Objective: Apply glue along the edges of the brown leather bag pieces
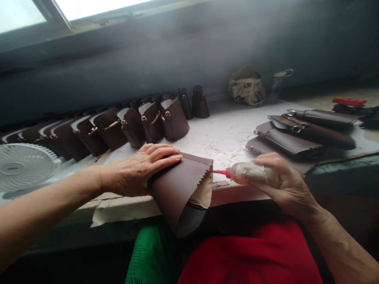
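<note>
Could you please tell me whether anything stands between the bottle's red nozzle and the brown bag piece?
Nothing visible does: from the squeeze bottle in the right hand, the red nozzle extends up to the brown bag piece under the left hand; whether nozzle and piece touch is unclear.

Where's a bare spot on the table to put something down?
The mostly bare patch is the white tabletop between the upright brown bags and the flat bags, beyond the squeeze bottle and in front of the cloth bundle. It's crowded on the left, with bags and the fan, and on the right, where the flat ones overlap.
</note>
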A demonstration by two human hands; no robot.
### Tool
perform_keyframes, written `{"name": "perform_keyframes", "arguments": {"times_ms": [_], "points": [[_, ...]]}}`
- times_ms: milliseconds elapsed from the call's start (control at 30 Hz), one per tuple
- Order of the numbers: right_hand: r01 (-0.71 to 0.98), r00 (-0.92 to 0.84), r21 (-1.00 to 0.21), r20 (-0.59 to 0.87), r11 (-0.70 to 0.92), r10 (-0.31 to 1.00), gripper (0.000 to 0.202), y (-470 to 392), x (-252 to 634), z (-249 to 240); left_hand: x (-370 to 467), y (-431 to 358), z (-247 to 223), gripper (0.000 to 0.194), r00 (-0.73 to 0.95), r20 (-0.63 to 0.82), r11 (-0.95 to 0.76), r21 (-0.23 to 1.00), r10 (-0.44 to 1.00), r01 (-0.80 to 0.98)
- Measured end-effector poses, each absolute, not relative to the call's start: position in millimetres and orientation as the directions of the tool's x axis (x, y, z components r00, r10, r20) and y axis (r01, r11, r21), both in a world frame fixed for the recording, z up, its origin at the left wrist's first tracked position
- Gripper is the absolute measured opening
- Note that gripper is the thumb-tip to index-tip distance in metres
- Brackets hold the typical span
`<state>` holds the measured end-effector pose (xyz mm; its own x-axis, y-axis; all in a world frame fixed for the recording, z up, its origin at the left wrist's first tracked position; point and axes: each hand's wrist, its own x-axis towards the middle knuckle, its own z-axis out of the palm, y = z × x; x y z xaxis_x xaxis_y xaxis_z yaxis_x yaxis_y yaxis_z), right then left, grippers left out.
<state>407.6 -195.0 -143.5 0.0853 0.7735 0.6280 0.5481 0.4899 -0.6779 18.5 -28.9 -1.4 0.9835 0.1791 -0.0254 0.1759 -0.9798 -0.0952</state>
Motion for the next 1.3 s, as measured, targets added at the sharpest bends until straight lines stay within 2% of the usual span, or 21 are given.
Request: {"name": "perform_keyframes", "arguments": {"times_ms": [67,200,400,567,733,800,933,1067,1233,1300], "points": [[0.546,0.116,-0.696,0.614,0.467,0.78,0.035,-194,406,-143,19,-30,-1,0.111,0.986,-0.026,-0.981,-0.104,0.167,0.164],[0.496,0.097,-0.793,0.457,0.355,0.884,0.03,-197,405,-141,18,-33,-1,0.103,0.989,-0.031,-0.982,-0.124,0.148,0.143],[0.506,0.176,-0.776,0.52,0.376,0.836,0.037,-195,405,-138,15,-34,-5,0.105,0.986,-0.017,-0.976,-0.151,0.164,0.159],[0.473,0.112,-0.817,0.427,0.33,0.897,0.034,-197,406,-135,15,-35,-7,0.097,0.993,-0.018,-0.982,-0.152,0.117,0.113],[0.54,0.136,-0.733,0.562,0.415,0.816,0.036,-193,405,-136,12,-34,-9,0.1,0.989,-0.015,-0.977,-0.157,0.15,0.146],[0.534,0.129,-0.749,0.53,0.392,0.838,0.036,-194,405,-136,11,-34,-9,0.1,0.991,-0.019,-0.98,-0.151,0.13,0.126],[0.426,0.144,-0.858,0.378,0.287,0.915,0.038,-199,404,-134,12,-36,-9,0.101,0.994,-0.02,-0.982,-0.155,0.109,0.105],[0.41,0.191,-0.867,0.385,0.283,0.903,0.038,-204,403,-134,11,-35,-12,0.108,0.987,-0.015,-0.974,-0.164,0.16,0.155],[0.424,0.125,-0.869,0.333,0.253,0.934,0.037,-213,404,-134,6,-33,-15,0.113,0.989,-0.013,-0.978,-0.151,0.149,0.145],[0.43,0.135,-0.86,0.361,0.274,0.923,0.036,-214,404,-135,5,-34,-14,0.112,0.988,-0.008,-0.977,-0.153,0.152,0.149]]}}
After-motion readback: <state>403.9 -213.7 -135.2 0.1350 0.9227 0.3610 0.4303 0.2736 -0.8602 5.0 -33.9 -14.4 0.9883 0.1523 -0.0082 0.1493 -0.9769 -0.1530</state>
